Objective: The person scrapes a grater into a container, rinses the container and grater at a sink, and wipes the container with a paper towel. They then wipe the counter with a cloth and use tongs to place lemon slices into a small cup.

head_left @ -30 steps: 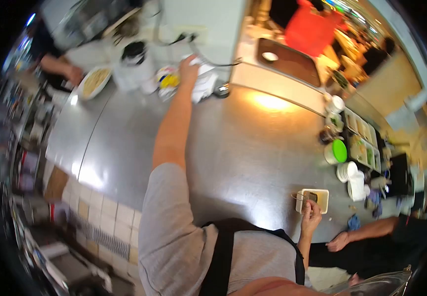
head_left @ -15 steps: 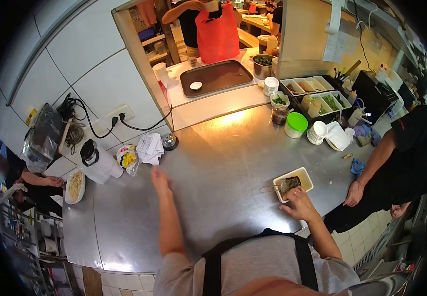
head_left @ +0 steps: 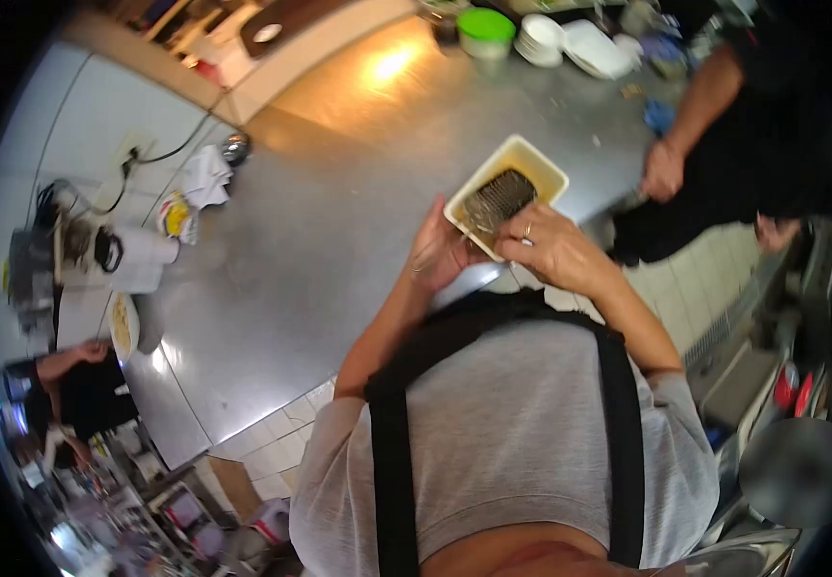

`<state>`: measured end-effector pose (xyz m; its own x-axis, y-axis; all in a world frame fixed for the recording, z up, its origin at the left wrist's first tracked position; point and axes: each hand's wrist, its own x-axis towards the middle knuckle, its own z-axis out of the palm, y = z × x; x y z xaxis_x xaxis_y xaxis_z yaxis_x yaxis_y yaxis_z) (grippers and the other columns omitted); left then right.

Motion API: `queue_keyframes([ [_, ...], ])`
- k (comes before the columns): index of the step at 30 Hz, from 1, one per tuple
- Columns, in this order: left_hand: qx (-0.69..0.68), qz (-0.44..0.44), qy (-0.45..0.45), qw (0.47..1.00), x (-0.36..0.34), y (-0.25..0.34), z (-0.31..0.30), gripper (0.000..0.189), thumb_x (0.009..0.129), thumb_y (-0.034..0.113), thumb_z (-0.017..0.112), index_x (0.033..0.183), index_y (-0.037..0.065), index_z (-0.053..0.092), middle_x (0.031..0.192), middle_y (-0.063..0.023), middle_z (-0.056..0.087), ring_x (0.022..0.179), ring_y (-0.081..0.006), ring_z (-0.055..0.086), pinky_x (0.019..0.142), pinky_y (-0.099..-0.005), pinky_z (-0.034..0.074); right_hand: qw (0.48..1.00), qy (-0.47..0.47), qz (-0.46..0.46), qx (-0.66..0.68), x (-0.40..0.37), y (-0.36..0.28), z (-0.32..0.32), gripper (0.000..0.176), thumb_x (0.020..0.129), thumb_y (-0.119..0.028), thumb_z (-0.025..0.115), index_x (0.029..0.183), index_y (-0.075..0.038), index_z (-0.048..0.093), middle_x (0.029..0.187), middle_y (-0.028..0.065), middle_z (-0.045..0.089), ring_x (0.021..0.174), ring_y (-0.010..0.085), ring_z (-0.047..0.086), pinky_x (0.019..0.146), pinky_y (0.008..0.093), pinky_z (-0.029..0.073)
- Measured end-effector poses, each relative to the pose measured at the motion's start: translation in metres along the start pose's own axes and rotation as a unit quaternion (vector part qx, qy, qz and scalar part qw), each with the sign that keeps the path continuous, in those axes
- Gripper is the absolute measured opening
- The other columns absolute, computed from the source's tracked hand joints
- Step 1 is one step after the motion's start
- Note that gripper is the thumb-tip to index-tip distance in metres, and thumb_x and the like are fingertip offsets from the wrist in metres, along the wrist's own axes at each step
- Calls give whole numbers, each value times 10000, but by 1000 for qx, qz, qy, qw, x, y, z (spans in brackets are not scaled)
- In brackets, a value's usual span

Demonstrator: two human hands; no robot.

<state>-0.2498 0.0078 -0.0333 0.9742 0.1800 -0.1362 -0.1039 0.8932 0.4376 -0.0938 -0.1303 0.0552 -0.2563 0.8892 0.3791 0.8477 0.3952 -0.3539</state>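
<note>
A white rectangular tub [head_left: 547,161] with a yellowish inside is at the table's front edge, tilted in the view. A dark metal grater [head_left: 503,196] lies in it. My left hand [head_left: 445,248] supports the tub from its left and underneath. At the tub's near right side is my right hand [head_left: 555,248], a ring on one finger, its fingers closed at the rim beside the grater. What those fingertips pinch is hidden.
A green-lidded container [head_left: 486,35] and stacked white dishes [head_left: 540,40] stand at the back. To the right, a person in black rests a hand [head_left: 664,171] near a blue cloth [head_left: 659,116]. A bowl [head_left: 124,327] sits at the far left; another person stands beyond it.
My left hand has moved right from above the table to the tub. The tub is now closer to my body and turned. The view has swung down.
</note>
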Motion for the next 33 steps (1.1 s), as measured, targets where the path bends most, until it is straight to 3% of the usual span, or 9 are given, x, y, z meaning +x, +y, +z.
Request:
queue_keyframes([
  [1,-57,-18,-18,998,8,-6,4,688,961,574,230,1380,41,351,1307,-201,492,1144,-333,550,911,-512,499,1000,2,11,7,-8,-6,-10,196,684,-61,605,874,-103,616,868,25,575,839,225,550,770,343,425],
  [3,33,-56,2,998,24,-20,21,687,954,591,231,1384,73,369,1290,-147,521,1111,-267,578,850,-431,536,999,4,52,-11,-38,-12,-26,149,709,-81,590,849,-109,631,893,16,594,869,201,558,835,320,420],
  [6,81,-115,19,990,53,-47,44,640,950,535,364,1394,75,351,1248,-124,546,1065,-225,602,802,-380,554,991,9,115,-61,-86,-24,-39,126,715,-103,594,834,-105,635,879,24,593,891,205,563,884,335,421],
  [10,219,-225,-64,947,91,-81,68,630,893,412,546,1395,93,337,1152,-73,579,970,-167,623,783,-337,549,969,36,236,-64,-136,-42,-44,189,679,-110,682,862,-91,642,927,35,593,942,239,569,923,389,424],
  [16,279,-300,-78,909,132,-168,121,511,918,387,514,1354,157,379,1171,-31,564,1010,-149,602,787,-335,540,897,154,392,-133,-203,-81,-62,385,711,-184,742,1072,-137,617,995,59,562,955,265,547,854,393,451],
  [22,278,-332,-159,887,172,-270,176,624,949,406,476,1473,193,212,1339,-64,447,1163,-193,514,889,-401,499,834,203,434,-273,-291,-80,-75,226,722,-172,705,928,-143,616,916,21,552,866,217,548,750,358,438],
  [25,286,-359,-155,875,191,-323,204,533,949,437,473,1343,83,412,1227,-96,537,1102,-221,561,898,-409,498,775,260,473,-328,-361,-92,-114,168,732,-131,695,887,-124,632,824,39,576,766,228,580,709,359,453],
  [26,281,-368,-205,862,201,-344,206,652,953,445,433,1486,179,166,1379,-80,414,1227,-266,481,930,-483,474,756,263,502,-327,-386,-97,-127,172,751,-135,694,913,-116,639,790,47,582,727,230,584,685,360,462],
  [33,347,-355,-220,840,226,-463,273,715,943,423,472,1498,130,129,1426,-130,364,1245,-257,466,924,-457,462,717,295,525,-350,-508,-125,-189,181,761,-57,698,938,-67,662,715,82,620,670,246,616,608,343,491],
])
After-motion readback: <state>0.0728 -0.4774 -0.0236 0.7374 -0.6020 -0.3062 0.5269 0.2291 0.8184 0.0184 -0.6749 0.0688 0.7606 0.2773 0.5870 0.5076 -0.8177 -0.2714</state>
